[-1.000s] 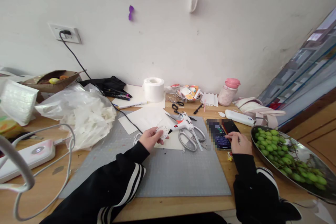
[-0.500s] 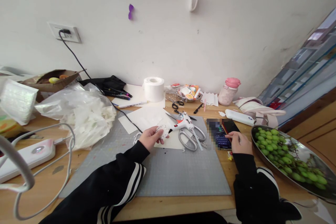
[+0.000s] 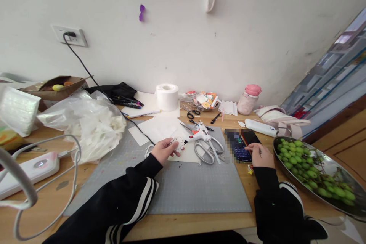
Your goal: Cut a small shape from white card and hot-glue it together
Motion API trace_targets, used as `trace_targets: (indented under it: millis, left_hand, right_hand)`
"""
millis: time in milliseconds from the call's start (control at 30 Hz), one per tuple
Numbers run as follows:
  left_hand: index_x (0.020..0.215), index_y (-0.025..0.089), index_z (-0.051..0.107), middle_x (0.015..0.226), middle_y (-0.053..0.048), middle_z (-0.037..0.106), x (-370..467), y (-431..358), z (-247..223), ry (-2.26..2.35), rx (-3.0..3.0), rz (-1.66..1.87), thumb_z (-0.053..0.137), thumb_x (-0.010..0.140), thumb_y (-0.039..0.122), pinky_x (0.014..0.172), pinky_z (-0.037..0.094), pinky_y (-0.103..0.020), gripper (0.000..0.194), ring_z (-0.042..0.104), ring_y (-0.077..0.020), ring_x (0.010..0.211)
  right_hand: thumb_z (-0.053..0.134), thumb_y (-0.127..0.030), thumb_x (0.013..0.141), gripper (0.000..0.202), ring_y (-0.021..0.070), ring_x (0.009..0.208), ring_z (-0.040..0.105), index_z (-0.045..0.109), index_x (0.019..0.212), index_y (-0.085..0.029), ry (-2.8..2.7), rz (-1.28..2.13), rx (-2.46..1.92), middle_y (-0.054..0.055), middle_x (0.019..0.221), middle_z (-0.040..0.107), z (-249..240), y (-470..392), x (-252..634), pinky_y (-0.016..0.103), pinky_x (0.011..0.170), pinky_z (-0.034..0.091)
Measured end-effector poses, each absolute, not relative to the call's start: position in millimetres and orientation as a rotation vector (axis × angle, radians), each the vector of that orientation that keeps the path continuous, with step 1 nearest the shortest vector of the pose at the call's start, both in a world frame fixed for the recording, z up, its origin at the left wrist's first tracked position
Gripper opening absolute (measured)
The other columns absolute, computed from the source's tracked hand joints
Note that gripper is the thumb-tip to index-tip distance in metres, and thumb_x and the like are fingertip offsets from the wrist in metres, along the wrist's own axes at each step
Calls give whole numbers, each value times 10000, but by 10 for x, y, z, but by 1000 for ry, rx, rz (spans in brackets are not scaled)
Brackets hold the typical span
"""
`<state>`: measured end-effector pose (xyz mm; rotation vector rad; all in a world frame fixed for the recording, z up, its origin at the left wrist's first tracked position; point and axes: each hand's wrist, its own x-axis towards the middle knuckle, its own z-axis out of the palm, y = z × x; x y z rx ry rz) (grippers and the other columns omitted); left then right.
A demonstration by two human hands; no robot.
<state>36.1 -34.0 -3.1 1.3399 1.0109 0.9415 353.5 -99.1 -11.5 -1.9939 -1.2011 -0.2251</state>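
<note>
Between the thumb and fingers of my left hand (image 3: 166, 150) is a small white piece with dark marks (image 3: 177, 143). Just right of it lies a white glue gun (image 3: 201, 134), beside grey-handled scissors (image 3: 205, 153) on the grey cutting mat (image 3: 197, 192). My right hand (image 3: 261, 155) is closed, its fingertips at the right edge of a phone (image 3: 241, 148) with a lit, partly blurred screen. Whether those fingers pinch anything is hidden. White paper (image 3: 156, 127) lies under and behind the left hand.
A steel bowl of green grapes (image 3: 311, 171) stands at right. Behind are a pink-lidded bottle (image 3: 248, 101), a white roll (image 3: 167, 98) and black scissors (image 3: 193, 114). Plastic bags (image 3: 94, 126), a box (image 3: 57, 87) and a white power bank with cable (image 3: 31, 171) are at left.
</note>
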Motion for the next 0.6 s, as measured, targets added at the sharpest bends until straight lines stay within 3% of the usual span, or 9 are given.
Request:
trace_targets:
  millis: [367, 600]
  left_hand:
    - [564, 164, 619, 477, 32, 529, 364, -340, -7, 1101, 1361, 999, 588, 559, 389, 483, 372, -224, 227, 436, -104, 476]
    - [517, 168, 586, 493, 27, 493, 348, -338, -5, 1092, 1430, 1012, 571, 567, 396, 486, 370, -238, 234, 446, -117, 504]
  right_hand:
    - [293, -299, 751, 262, 251, 797, 585, 519, 664, -200, -1233, -238, -2000, 92, 657, 701, -148, -982, 3577, 360, 754, 419]
    - [244, -295, 784, 341, 241, 839, 583, 562, 751, -174, -1311, -280, -1985, 103, 736, 704, -238, -939, 3627, 360, 797, 422]
